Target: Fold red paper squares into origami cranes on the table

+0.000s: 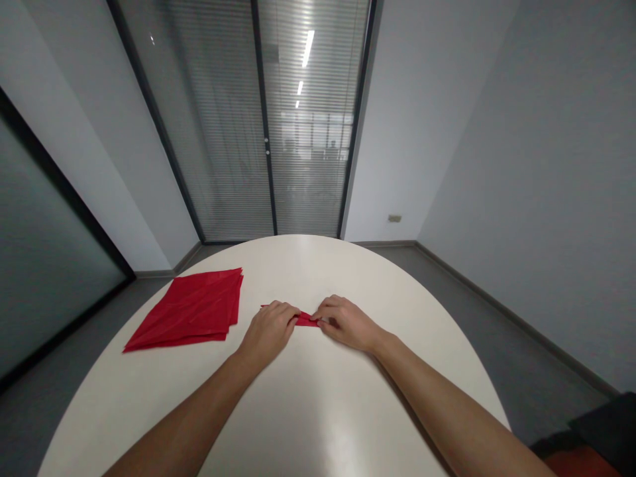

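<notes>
A narrow, folded strip of thin red sheet lies on the white table between my hands. Whether it is paper, plastic or cloth I cannot tell. My left hand covers most of its left part, with the fingers curled down and pinching near its middle; a small red tip shows past the knuckles. At the strip's right end, my right hand pinches it between thumb and fingertips. Further left lies a flat stack of larger, creased red sheets, apart from both hands.
The round white table spans the lower view. Beyond its far edge stands a glass partition with blinds. A dark object with a reddish-orange part, perhaps a chair, is at the lower right.
</notes>
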The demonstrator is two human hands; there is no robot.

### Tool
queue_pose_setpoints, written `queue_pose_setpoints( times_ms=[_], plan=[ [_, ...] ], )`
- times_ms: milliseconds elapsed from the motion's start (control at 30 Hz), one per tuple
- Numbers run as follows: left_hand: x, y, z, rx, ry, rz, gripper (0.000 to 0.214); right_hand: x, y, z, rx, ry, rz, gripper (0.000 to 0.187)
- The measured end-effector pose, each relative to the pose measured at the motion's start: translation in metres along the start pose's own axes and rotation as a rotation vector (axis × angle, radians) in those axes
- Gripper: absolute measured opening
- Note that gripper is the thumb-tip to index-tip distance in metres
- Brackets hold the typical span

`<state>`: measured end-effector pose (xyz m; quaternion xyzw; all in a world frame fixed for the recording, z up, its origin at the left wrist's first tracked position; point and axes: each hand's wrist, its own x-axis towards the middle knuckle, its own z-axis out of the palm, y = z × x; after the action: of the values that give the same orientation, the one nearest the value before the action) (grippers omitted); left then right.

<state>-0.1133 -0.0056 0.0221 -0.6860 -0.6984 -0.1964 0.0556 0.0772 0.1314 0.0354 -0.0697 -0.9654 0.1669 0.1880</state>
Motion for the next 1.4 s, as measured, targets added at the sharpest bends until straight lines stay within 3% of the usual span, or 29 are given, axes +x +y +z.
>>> queue_pose_setpoints(
  times_ms=[267, 467, 667, 967, 1100, 1167, 1267, 1400],
  plan=[
    [0.001, -0.002, 0.003, -0.029, 0.038, 0.063, 0.018, 0.002, -0.009, 0.003, 0.035, -0.076, -0.163, 0.036],
    [-0.001, -0.004, 0.005, -0.036, 0.064, 0.137, 0.022, 0.002, -0.001, 0.001, -0.003, -0.038, -0.1, 0.033],
    [-0.001, -0.006, 0.01, 0.007, 0.043, 0.076, 0.023, -0.002, 0.003, -0.011, -0.085, -0.098, -0.001, 0.022],
    [-0.001, 0.0, 0.002, -0.009, -0.018, 0.02, 0.027, -0.007, 0.002, -0.037, -0.215, -0.142, 0.042, 0.031],
    [-0.002, 0.001, 0.0, -0.014, -0.01, 0.021, 0.027, -0.004, -0.009, -0.023, -0.221, -0.022, 0.093, 0.031],
    [-0.002, 0.0, 0.0, -0.026, -0.001, 0.038, 0.028, -0.003, -0.017, -0.01, -0.146, -0.012, 0.062, 0.043],
    [-0.002, -0.003, 0.002, -0.052, -0.013, 0.057, 0.032, -0.003, -0.026, 0.009, -0.05, -0.184, 0.06, 0.077],
    [-0.005, -0.006, 0.005, -0.081, -0.099, 0.051, 0.043, -0.006, -0.024, 0.014, -0.005, -0.304, 0.182, 0.08]
  ],
)
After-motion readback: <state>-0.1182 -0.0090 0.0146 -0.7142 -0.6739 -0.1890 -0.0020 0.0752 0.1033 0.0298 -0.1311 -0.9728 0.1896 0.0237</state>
